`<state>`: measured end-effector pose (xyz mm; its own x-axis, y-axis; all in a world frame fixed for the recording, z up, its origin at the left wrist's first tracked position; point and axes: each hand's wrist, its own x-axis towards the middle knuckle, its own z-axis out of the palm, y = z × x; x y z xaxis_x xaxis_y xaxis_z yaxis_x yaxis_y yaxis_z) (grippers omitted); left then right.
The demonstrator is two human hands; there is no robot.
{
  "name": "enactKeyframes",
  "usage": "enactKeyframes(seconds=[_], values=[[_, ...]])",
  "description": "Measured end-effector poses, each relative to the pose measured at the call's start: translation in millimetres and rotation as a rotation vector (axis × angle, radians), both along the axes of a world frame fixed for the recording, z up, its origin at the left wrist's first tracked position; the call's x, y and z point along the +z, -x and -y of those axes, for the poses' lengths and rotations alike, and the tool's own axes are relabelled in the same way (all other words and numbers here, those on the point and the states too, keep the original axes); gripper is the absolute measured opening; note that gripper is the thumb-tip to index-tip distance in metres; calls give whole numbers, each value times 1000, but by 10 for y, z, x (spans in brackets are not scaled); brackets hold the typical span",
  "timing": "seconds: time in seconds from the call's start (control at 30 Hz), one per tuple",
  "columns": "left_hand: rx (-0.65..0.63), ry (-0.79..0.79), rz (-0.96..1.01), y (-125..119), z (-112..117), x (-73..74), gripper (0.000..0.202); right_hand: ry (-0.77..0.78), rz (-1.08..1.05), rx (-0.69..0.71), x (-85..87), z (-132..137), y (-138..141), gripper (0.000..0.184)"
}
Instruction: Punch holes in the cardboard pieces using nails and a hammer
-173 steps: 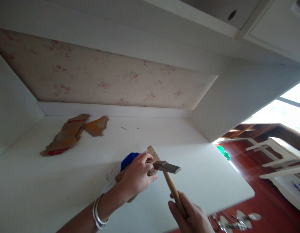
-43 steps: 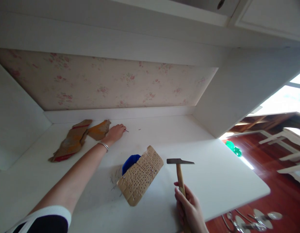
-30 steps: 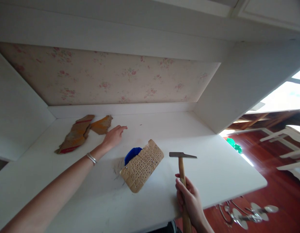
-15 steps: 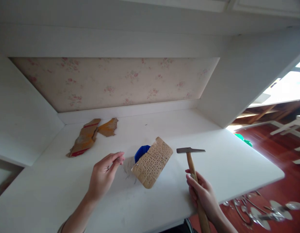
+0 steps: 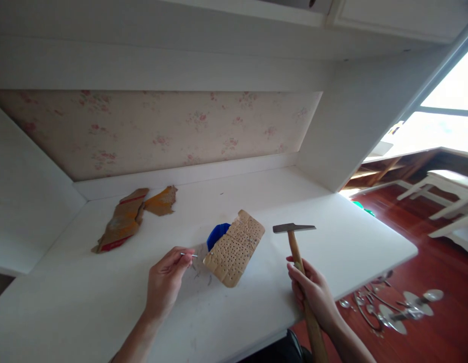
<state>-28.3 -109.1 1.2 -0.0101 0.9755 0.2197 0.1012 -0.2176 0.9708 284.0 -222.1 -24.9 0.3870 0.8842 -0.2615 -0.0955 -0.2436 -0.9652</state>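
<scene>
Lifted from the back of the table, where it lay in the earlier views, a thin nail is now in the left hand, which has come back toward the front edge. It pokes out past the fingertips, its free end pointing right. As I judge it, that puts the nail and the hammer ready together, one in each hand, with nothing being struck at this moment.

From the left, two torn pieces of cardboard lie near the back strip: a larger one with red stripes and a smaller orange-stained one. In front of them and further right, the left hand hangs over the table, forearm rising from the bottom edge, thumb and forefinger pinching the nail and the other fingers curled in. Just right of its tip are thin dark marks; whether they are scratches or loose nails I cannot tell.

Next comes the brown board, full of holes, lying slantwise and partly over a blue object; neither hand touches it. A tiny dark bit lies behind it.

Right of the board, well apart from it, the hammer's head sits crosswise, narrow end to the right. The right hand is wrapped around the wooden handle, forearm angling in from the lower right.
</scene>
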Motion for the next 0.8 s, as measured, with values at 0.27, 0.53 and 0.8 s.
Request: enactKeyframes(seconds=[0.27,0.53,0.8], values=[[71,47,38,-59,-50,-29,30,1,38,23,-26,-17,4,42],[-176,-78,-308,-421,-376,513,23,1,26,53,-33,-37,-22,41],[-410,-267,-479,-1015,-734,498,27,22,15,53,-62,-50,-39,45]])
